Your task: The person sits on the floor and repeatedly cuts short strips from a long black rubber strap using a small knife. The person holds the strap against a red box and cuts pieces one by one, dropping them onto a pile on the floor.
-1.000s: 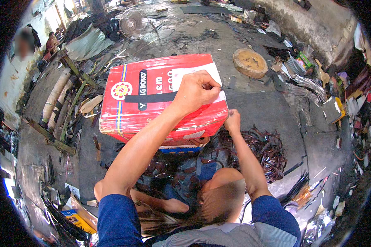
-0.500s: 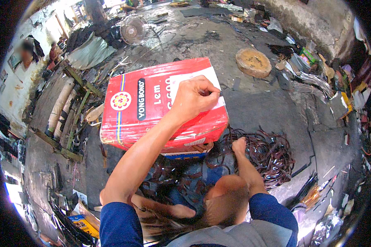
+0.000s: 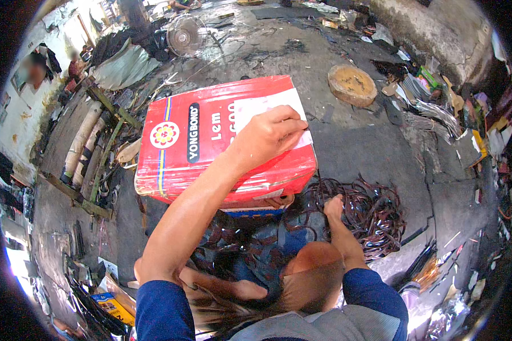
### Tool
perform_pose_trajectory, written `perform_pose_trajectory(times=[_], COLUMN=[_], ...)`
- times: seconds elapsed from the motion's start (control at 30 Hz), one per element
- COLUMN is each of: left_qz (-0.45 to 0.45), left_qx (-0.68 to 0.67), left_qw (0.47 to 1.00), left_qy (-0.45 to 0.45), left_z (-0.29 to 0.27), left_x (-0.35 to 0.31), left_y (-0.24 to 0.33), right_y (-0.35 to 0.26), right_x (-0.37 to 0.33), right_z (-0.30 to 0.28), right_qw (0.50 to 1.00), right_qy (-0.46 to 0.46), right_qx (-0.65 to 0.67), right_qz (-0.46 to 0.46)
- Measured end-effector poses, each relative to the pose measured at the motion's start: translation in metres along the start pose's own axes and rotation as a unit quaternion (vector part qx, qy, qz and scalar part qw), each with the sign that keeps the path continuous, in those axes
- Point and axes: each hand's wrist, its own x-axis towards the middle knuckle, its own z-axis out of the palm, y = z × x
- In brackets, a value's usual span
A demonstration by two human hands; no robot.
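In front of me is a large red cardboard box wrapped in shiny clear film, with a white patch on the right part of its top. My left hand rests over that patch. Its fingers are pinched together by the box's right edge, and what they hold is too small to make out. Lower right, my right hand is closed at the left side of a tangled heap of glossy dark-brown strips. Whatever lies in its fingers is hidden. More brown strips lie below the box, around my legs.
A round wooden block sits on the floor beyond the box. Wooden poles and a frame lie to the left. A fan stands far back, people sit at the far left, and scraps line the right wall.
My left hand has shifted slightly toward the box's right edge, its fingers still pinched. My right hand stays closed by the strips. The whole view has moved a little.
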Motion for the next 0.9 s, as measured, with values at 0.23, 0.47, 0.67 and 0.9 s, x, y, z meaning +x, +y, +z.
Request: perform_pose_trajectory(times=[0.23, 0.47, 0.67, 0.9], left_qz=[0.062, 0.042, 0.025, -0.431], left_qx=[0.078, 0.041, 0.141, -0.069], left_qw=[0.995, 0.998, 0.989, 0.899], left_qy=[-0.020, -0.032, 0.019, 0.037], left_z=[0.003, 0.001, -0.004, 0.124], left_x=[-0.003, -0.001, -0.030, -0.239], left_y=[0.005, 0.005, 0.056, 0.107], right_y=[0.018, 0.047, 0.127, 0.062], right_x=[0.008, 0.014, 0.029, -0.036], right_z=[-0.030, -0.049, -0.068, -0.165], right_qw=[0.999, 0.992, 0.996, 0.959], right_qy=[0.007, 0.001, 0.057, -0.011], right_qx=[-0.025, -0.114, -0.060, 0.280], right_qz=[0.038, 0.045, -0.011, 0.032])
